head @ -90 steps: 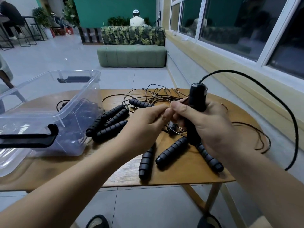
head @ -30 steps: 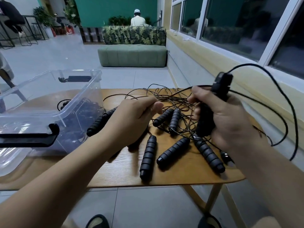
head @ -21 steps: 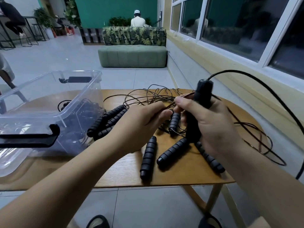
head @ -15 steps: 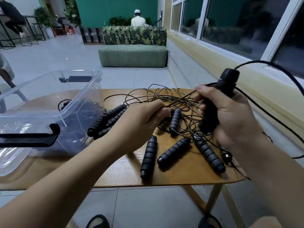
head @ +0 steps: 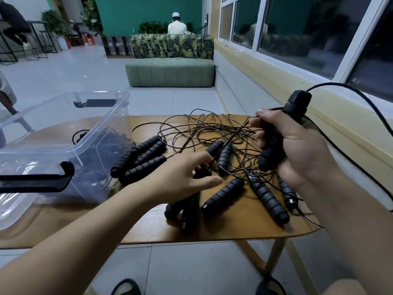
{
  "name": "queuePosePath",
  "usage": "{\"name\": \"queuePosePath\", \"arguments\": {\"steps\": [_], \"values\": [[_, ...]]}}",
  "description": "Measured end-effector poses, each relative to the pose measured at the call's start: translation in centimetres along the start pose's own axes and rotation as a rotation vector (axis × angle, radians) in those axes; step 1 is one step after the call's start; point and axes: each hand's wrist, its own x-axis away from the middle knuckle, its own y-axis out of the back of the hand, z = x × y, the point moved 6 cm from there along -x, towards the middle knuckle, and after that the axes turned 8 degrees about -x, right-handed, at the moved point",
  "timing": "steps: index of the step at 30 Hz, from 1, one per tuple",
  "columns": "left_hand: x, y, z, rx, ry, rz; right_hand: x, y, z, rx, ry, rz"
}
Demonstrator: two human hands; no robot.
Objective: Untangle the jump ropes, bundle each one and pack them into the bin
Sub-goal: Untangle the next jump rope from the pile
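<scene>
- The tangle of thin black jump-rope cords [head: 212,133] lies on the counter just right of the clear plastic bin [head: 110,118]. Ribbed black foam handles [head: 223,194] are scattered along its near side. Dark bundled ropes [head: 102,145] already sit inside the bin.
- The right hand [head: 297,150], furthest from the bin, holds one smooth black handle [head: 296,105] upright above the tangle. Its fingers are curled round the handle and its thumb touches a cord.
- Half a second ago the left hand [head: 182,177] pinched cord beside the right hand. It has now let go and dropped toward the loose handles, fingers spread and holding nothing. Contact with them cannot be told.
- This looks like a pause in winding to free a snag or fetch the matching handle. Several ropes remain tangled.
- The counter [head: 234,228] is pale rounded wood on a tiled floor. A green sofa [head: 170,71] stands beyond the bin, and dark windows [head: 297,28] run far to its right.
</scene>
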Motion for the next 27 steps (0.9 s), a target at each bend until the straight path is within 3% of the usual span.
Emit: {"name": "queuePosePath", "arguments": {"steps": [8,12,22,27], "values": [[-0.2,-0.2,0.7,-0.145,0.066,0.044,-0.5,1.1,-0.2,-0.014,-0.011,-0.045],[-0.3,0.9,1.2,-0.155,0.123,-0.042,-0.9,1.9,-0.5,0.033,-0.040,-0.062],[-0.3,0.9,0.5,0.521,0.276,-0.157,2.2,-1.4,-6.0,0.342,-0.347,0.204],[0.1,1.4,0.3,0.624,0.272,-0.204,3.4,-2.5,-7.2,0.318,-0.414,0.253]]}}
